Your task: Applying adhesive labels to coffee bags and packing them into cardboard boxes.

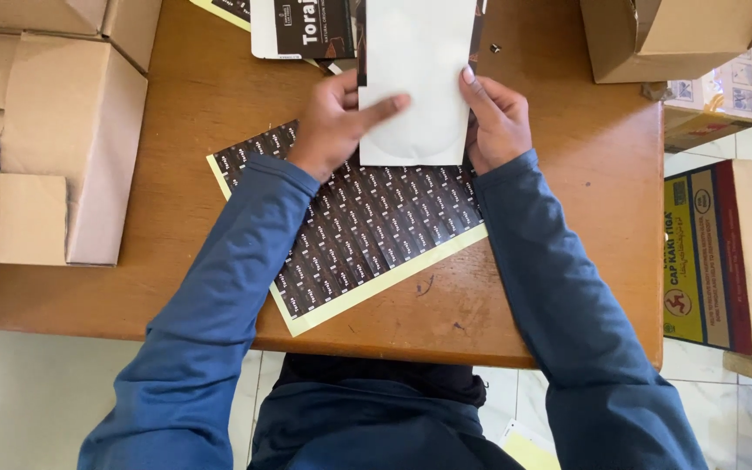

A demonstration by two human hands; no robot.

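Both hands hold a flat white paper pouch (417, 61) above a wooden table (567, 200). My left hand (337, 117) grips its left edge, with the index finger laid across its front. My right hand (496, 117) grips the right edge, thumb on the front. Under the hands lies a sheet of small dark brown stickers (367, 226) on pale yellow backing, turned at an angle. At the far edge of the table lies a dark printed package (306, 30), partly behind the pouch.
An open cardboard box (54, 139) sits at the table's left end. Another cardboard box (663, 35) stands at the far right corner, with a smaller printed carton (711, 104) beside it. A yellow and dark red carton (724, 252) stands off the table's right side.
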